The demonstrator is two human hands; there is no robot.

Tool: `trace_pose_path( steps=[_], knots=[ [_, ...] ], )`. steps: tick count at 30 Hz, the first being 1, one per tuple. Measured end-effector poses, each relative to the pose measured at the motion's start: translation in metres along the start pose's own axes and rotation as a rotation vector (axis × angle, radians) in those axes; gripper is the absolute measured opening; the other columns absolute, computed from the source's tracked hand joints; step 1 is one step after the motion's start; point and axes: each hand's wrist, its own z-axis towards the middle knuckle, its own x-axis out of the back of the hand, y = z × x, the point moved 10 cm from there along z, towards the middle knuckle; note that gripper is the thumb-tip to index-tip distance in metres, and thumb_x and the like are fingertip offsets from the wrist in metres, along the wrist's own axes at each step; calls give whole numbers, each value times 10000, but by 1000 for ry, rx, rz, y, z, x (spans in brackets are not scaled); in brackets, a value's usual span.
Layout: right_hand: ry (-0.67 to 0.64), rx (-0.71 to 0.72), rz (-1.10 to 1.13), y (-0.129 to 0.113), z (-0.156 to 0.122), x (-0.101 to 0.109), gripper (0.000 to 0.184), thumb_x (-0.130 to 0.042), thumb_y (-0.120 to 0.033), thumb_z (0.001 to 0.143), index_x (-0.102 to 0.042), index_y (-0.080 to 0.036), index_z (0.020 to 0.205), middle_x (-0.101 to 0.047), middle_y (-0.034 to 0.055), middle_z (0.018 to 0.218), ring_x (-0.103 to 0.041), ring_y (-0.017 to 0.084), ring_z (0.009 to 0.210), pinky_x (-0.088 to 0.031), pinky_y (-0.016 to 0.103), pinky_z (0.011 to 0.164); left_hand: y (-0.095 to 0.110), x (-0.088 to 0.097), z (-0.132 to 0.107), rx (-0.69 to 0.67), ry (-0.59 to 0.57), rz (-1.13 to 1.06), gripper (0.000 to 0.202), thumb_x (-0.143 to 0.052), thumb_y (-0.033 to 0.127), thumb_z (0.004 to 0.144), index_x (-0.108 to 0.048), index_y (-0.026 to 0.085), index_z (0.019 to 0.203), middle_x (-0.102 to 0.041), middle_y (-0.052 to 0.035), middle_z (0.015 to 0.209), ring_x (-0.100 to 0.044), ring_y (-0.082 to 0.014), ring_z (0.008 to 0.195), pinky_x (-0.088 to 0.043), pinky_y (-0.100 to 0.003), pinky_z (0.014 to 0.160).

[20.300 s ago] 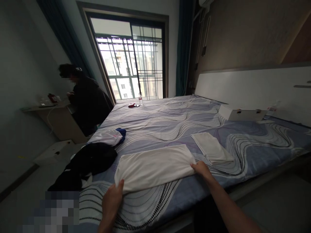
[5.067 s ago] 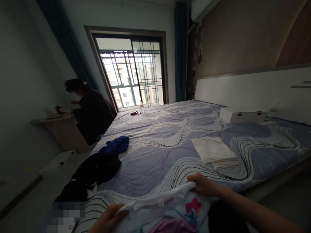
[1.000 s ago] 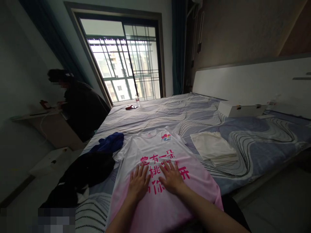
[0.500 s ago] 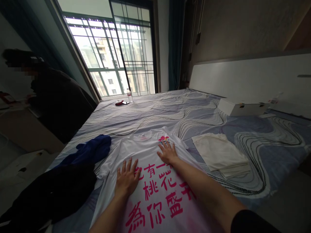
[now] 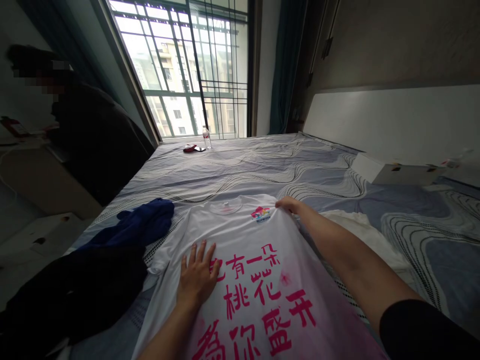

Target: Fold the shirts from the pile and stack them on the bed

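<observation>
A white T-shirt (image 5: 240,235) with pink Chinese characters and a small colourful logo is spread face up on the bed, its collar away from me. My left hand (image 5: 198,277) lies flat on its chest, fingers apart, beside the first character. At the shirt's right shoulder, my right hand (image 5: 289,204) is closed on the fabric near the sleeve, its fingertips partly hidden. The right sleeve is mostly hidden behind that hand and forearm. Folded cream cloth (image 5: 350,222) lies to the right, partly covered by my forearm.
Left of the shirt lie a blue garment (image 5: 138,222) and a black garment (image 5: 86,295). Farther back on the patterned bed (image 5: 240,165) are a clear bottle (image 5: 207,139) and a phone (image 5: 200,149). A white box (image 5: 397,172) sits at right. A person in dark clothes (image 5: 101,135) bends at left.
My right hand has moved from lying flat by the logo to the shirt's right shoulder and closed on the fabric there. The left hand stays flat. My view has turned slightly right.
</observation>
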Motion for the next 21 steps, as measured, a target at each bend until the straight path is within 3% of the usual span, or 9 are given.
trace_pose_path(
  steps=[6,11,16,18,21],
  knots=[
    [-288,-163,59,19,-29,-13,163,-701,-230,812,-672,-152,953,-761,70,908,-730,201,815,-593,311,808,1,2,-1,1,3,-17,564,-371,427,959,-426,298,1505,-320,-48,1631,-221,-309,1515,-201,-575,1191],
    [-361,-261,18,30,-51,-14,147,-682,-205,830,-678,-99,933,-763,92,881,-733,193,878,-568,258,810,1,3,-1,4,11,-13,572,-374,424,956,-416,294,1511,-320,-49,1631,-224,-306,1514,-202,-570,1191],
    [-267,-160,-8,19,-48,-13,122,-637,-127,809,-670,-87,919,-761,91,874,-724,182,904,-556,231,784,1,5,0,10,8,5,566,-361,414,958,-429,289,1505,-322,-45,1630,-230,-304,1513,-217,-563,1187],
    [-171,-106,-40,13,-43,0,130,-673,-167,786,-675,-120,907,-757,77,852,-727,193,846,-575,250,748,1,5,-1,11,8,5,562,-373,410,954,-440,290,1499,-336,-47,1624,-242,-303,1509,-216,-561,1189],
    [44,-34,-131,6,-33,37,156,-732,-177,737,-673,-138,876,-738,65,802,-716,201,788,-568,252,697,0,4,-1,6,23,2,561,-378,416,955,-441,290,1498,-337,-49,1624,-246,-303,1507,-210,-560,1193]
  ],
)
